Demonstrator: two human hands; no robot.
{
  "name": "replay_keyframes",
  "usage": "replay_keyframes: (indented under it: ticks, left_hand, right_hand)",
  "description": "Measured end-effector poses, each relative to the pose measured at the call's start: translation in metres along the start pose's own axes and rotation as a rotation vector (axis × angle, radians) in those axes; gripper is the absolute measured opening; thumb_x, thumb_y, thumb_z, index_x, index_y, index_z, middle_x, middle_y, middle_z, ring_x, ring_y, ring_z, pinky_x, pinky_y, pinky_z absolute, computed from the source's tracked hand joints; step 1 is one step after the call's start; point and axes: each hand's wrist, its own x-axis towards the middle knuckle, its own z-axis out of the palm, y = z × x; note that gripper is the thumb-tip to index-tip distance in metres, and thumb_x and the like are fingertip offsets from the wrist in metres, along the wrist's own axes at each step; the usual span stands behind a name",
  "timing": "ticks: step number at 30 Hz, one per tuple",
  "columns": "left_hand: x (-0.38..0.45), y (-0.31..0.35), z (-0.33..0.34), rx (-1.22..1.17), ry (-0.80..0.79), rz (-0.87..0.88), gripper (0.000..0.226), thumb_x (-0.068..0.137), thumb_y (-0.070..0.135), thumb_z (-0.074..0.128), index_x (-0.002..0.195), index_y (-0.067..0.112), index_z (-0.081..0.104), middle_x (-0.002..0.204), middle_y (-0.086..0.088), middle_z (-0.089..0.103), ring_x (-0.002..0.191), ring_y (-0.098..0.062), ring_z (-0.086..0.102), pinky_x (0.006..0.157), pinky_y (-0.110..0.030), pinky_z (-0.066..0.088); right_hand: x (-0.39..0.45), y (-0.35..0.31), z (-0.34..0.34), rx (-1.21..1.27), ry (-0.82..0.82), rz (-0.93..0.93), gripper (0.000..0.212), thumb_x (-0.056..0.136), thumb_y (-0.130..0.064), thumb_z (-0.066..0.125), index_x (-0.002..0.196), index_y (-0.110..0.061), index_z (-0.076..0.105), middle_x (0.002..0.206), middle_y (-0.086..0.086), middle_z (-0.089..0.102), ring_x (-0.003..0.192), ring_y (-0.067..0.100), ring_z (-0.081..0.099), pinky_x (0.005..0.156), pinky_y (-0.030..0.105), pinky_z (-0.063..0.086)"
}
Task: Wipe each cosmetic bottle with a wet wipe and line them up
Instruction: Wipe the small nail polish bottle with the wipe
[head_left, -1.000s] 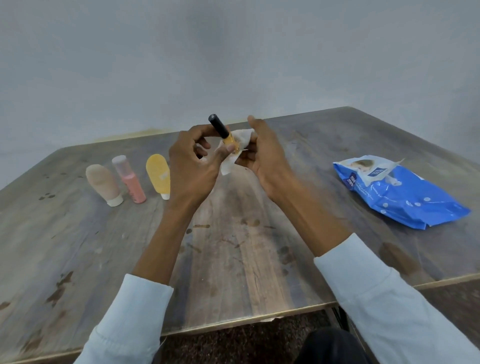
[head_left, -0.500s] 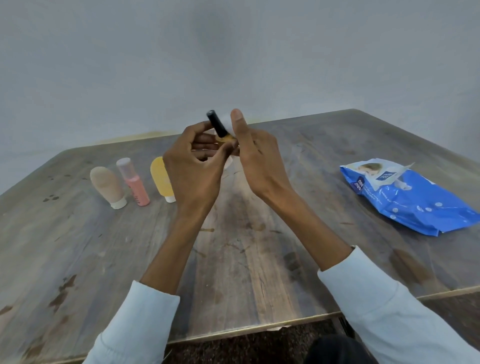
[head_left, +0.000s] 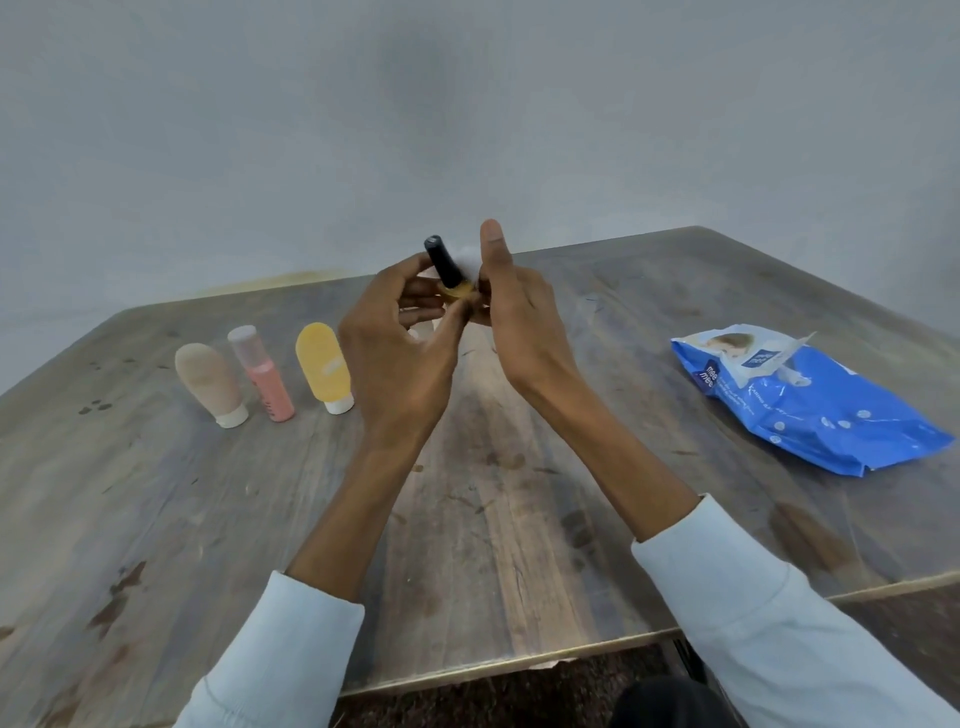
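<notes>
Three tubes (head_left: 262, 382) left of hands, wipes pack (head_left: 810, 410) right.

A: Colours, row on counter (head_left: 519, 545)? Counter itself: grey-brown wood grain, dark stains.
B: Beige tube (head_left: 207, 381), white cap; pink bottle (head_left: 265, 384), clear cap; yellow tube (head_left: 323, 370), white cap.
A: Small bottle (head_left: 451, 275)?
B: Amber-yellow, black cap. Wipe (head_left: 470, 260) white. Wipes pack (head_left: 810, 405) blue, white flap, white dots. Sleeves (head_left: 769, 639) pale blue.

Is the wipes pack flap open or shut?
Open. The white flap on the blue wipes pack is lifted and curled back, with a bit of white wipe showing beneath it.
</notes>
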Motion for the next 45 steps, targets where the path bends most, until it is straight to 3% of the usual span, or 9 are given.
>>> replay_keyframes:
  ticks: [3, 12, 15, 22, 26, 29, 32, 38, 45]
  left_hand:
    - [0.006, -0.007, -0.006, -0.007, 0.073, -0.087, 0.048, 0.086, 0.033, 0.091, 0.127, 0.015, 0.074, 0.102, 0.003, 0.078, 0.089, -0.008, 0.077, 0.079, -0.032, 0.066]
    - [0.000, -0.002, -0.002, 0.081, 0.012, -0.012, 0.039, 0.088, 0.037, 0.088, 0.119, 0.019, 0.072, 0.093, 0.012, 0.075, 0.088, -0.008, 0.074, 0.080, -0.036, 0.063]
    - [-0.001, -0.003, -0.002, 0.134, 0.004, 0.010, 0.033, 0.088, 0.040, 0.087, 0.110, 0.021, 0.074, 0.091, 0.015, 0.075, 0.087, -0.005, 0.073, 0.079, -0.034, 0.062]
    - [-0.001, -0.015, -0.002, 0.146, -0.065, -0.084, 0.024, 0.084, 0.040, 0.087, 0.099, 0.023, 0.080, 0.087, 0.016, 0.076, 0.081, -0.006, 0.072, 0.076, -0.035, 0.061]
    - [-0.001, -0.014, 0.001, 0.142, -0.057, -0.092, 0.020, 0.086, 0.037, 0.086, 0.099, 0.022, 0.082, 0.086, 0.016, 0.076, 0.080, -0.003, 0.072, 0.075, -0.031, 0.061]
    - [-0.006, -0.017, 0.005, 0.154, -0.131, -0.100, 0.017, 0.085, 0.042, 0.085, 0.093, 0.027, 0.081, 0.085, 0.018, 0.076, 0.079, -0.005, 0.072, 0.074, -0.032, 0.061]
    - [-0.011, -0.019, 0.008, 0.204, -0.197, -0.073, 0.017, 0.086, 0.043, 0.084, 0.092, 0.027, 0.082, 0.085, 0.017, 0.076, 0.077, -0.004, 0.072, 0.073, -0.014, 0.054]
    - [-0.014, -0.019, 0.010, 0.324, -0.233, -0.004, 0.020, 0.084, 0.040, 0.084, 0.097, 0.025, 0.081, 0.090, 0.014, 0.073, 0.078, -0.003, 0.066, 0.067, -0.010, 0.042]
    - [-0.015, -0.026, 0.012, 0.397, -0.275, 0.018, 0.024, 0.087, 0.039, 0.083, 0.103, 0.022, 0.080, 0.094, 0.010, 0.068, 0.081, -0.004, 0.059, 0.066, -0.011, 0.036]
  right_hand:
    - [0.005, 0.002, -0.001, -0.006, 0.069, -0.026, 0.096, 0.102, -0.077, 0.029, 0.077, 0.012, 0.058, 0.069, 0.028, 0.060, 0.073, 0.048, 0.064, 0.087, 0.068, 0.058]
    - [0.002, -0.001, -0.001, 0.014, 0.029, 0.018, 0.099, 0.099, -0.077, 0.028, 0.099, 0.012, 0.070, 0.097, 0.038, 0.067, 0.099, 0.051, 0.067, 0.096, 0.053, 0.062]
    - [0.002, -0.005, -0.005, 0.074, 0.068, 0.020, 0.081, 0.103, -0.074, 0.036, 0.087, -0.010, 0.082, 0.096, 0.032, 0.072, 0.094, 0.046, 0.071, 0.092, 0.054, 0.063]
    - [-0.001, -0.009, -0.002, -0.037, 0.100, 0.000, 0.064, 0.113, -0.043, 0.048, 0.060, -0.008, 0.041, 0.056, -0.002, 0.037, 0.055, 0.012, 0.036, 0.067, 0.031, 0.042]
    - [0.001, -0.006, -0.006, 0.001, 0.108, 0.024, 0.067, 0.111, -0.045, 0.052, 0.059, -0.004, 0.039, 0.053, 0.006, 0.046, 0.055, 0.033, 0.041, 0.071, 0.042, 0.054]
    - [0.007, -0.006, -0.016, 0.148, 0.143, 0.062, 0.069, 0.103, -0.048, 0.060, 0.079, 0.016, 0.054, 0.075, 0.031, 0.061, 0.072, 0.050, 0.056, 0.087, 0.054, 0.062]
    - [0.013, -0.003, -0.029, 0.395, 0.198, 0.280, 0.034, 0.105, -0.028, 0.064, 0.088, 0.000, 0.069, 0.081, 0.008, 0.072, 0.079, 0.022, 0.072, 0.078, 0.031, 0.063]
    - [0.016, 0.019, -0.034, 0.689, 0.223, 0.546, 0.013, 0.105, -0.020, 0.061, 0.099, -0.009, 0.065, 0.094, 0.011, 0.071, 0.083, 0.025, 0.070, 0.077, 0.040, 0.061]
    - [0.023, 0.036, -0.037, 0.869, 0.244, 0.743, 0.043, 0.105, -0.021, 0.059, 0.139, 0.004, 0.055, 0.125, 0.026, 0.072, 0.101, 0.040, 0.073, 0.088, 0.049, 0.060]
